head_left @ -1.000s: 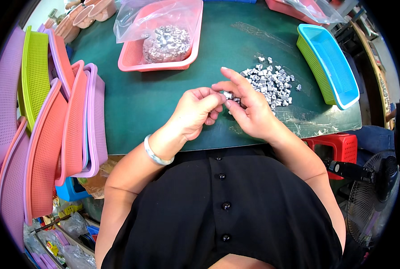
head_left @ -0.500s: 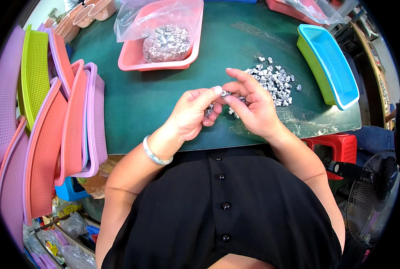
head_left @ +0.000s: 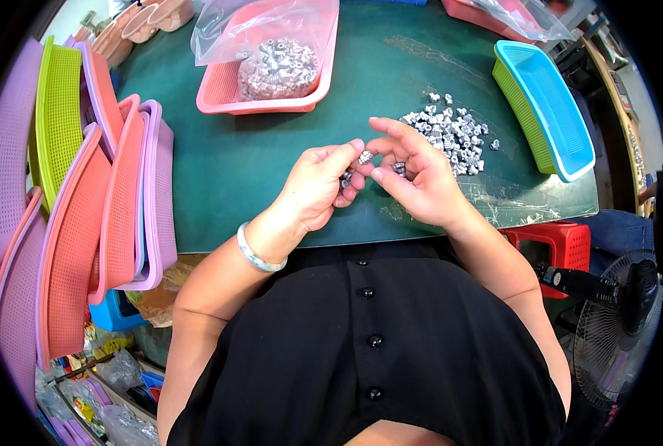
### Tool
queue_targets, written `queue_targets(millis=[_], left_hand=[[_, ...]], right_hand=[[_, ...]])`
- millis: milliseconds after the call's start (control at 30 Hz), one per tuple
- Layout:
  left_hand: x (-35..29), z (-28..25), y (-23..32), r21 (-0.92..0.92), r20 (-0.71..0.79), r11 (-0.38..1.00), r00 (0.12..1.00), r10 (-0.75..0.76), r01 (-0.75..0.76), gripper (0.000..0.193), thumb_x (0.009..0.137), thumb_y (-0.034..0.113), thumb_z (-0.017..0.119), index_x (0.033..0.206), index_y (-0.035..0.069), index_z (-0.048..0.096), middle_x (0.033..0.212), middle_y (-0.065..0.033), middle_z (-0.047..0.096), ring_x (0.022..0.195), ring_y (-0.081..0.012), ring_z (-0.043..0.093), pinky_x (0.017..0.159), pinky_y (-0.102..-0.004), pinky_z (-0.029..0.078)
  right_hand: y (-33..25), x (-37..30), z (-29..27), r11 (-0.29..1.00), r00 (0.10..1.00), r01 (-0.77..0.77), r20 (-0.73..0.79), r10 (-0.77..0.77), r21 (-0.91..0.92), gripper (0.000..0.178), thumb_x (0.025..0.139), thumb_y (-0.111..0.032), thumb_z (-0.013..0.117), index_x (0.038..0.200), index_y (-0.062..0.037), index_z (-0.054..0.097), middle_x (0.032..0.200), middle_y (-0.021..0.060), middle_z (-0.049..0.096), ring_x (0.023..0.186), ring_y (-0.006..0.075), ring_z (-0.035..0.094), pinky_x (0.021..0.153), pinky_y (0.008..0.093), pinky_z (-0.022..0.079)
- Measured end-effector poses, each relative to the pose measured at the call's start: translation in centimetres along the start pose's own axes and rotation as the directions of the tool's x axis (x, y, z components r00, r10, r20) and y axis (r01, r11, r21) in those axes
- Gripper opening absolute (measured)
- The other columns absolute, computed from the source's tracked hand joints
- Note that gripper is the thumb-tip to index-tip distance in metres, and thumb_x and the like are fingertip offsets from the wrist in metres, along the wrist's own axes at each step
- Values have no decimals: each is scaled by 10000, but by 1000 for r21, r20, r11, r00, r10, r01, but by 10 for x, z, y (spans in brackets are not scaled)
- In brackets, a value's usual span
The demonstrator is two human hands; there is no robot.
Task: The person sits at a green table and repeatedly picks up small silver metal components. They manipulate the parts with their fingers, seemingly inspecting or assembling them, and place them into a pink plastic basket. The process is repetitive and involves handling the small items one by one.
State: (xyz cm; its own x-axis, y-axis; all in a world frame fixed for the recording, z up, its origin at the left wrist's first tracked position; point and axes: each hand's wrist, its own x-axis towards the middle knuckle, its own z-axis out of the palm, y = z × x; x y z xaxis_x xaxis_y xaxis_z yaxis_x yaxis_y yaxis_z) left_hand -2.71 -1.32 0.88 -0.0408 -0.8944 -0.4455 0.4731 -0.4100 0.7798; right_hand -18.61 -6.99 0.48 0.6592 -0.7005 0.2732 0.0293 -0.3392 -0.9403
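Pinched between the thumb and forefinger of my left hand (head_left: 315, 182) is a small silvery metal fitting (head_left: 365, 157). More of these fittings (head_left: 346, 179) show in that hand's curled fingers. My right hand (head_left: 420, 178) faces it, its upper fingers raised and spread. Some metal fittings (head_left: 400, 169) sit in its lower curled fingers, and a fingertip is close to the pinched piece. Just beyond the right hand lies a loose pile of metal fittings (head_left: 461, 141) on the green table (head_left: 376, 89).
A pink tray (head_left: 261, 108) holds a clear bag of fittings (head_left: 278, 70). At right stands a blue and green basket (head_left: 550, 104). Stacked purple, orange and green baskets (head_left: 71, 245) rise at left. A red stool (head_left: 561, 249) and a fan (head_left: 617, 320) are at lower right.
The pinched fitting has turned, now showing its side instead of its open end. My right thumb and fingers have drawn slightly away from it. Both forearms stay nearly still.
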Motion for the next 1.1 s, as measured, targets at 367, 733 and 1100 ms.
queue_targets(millis=[367, 733, 1100], left_hand=[[0, -1, 0, -13, -7, 1000, 1000, -17, 17, 302, 839, 323, 556, 737, 40, 577, 618, -9, 506, 501, -68, 433, 410, -180, 306], [-1, 8, -6, 9, -80, 999, 996, 34, -33, 289, 850, 304, 539, 718, 50, 577, 587, -17, 512, 472, -78, 430, 401, -190, 307], [-4, 9, -3, 30, -39, 1000, 999, -9, 10, 311, 871, 292, 482, 760, 25, 597, 622, -14, 510, 506, -79, 426, 423, -197, 306]], right_hand=[[0, -2, -2, 988, 997, -66, 50, 59, 138, 475, 757, 74, 473, 1217, -20, 404, 1003, 81, 539, 731, 68, 476, 665, 209, 411], [7, 1, 5, 988, 994, -21, -102, 37, 153, 383, 757, 8, 610, 1121, -3, 490, 902, 46, 576, 695, 57, 505, 608, 193, 410], [8, -1, 5, 998, 992, 36, -125, -29, 55, 369, 779, 46, 535, 1141, 7, 478, 915, 80, 586, 780, 104, 555, 685, 232, 454]])
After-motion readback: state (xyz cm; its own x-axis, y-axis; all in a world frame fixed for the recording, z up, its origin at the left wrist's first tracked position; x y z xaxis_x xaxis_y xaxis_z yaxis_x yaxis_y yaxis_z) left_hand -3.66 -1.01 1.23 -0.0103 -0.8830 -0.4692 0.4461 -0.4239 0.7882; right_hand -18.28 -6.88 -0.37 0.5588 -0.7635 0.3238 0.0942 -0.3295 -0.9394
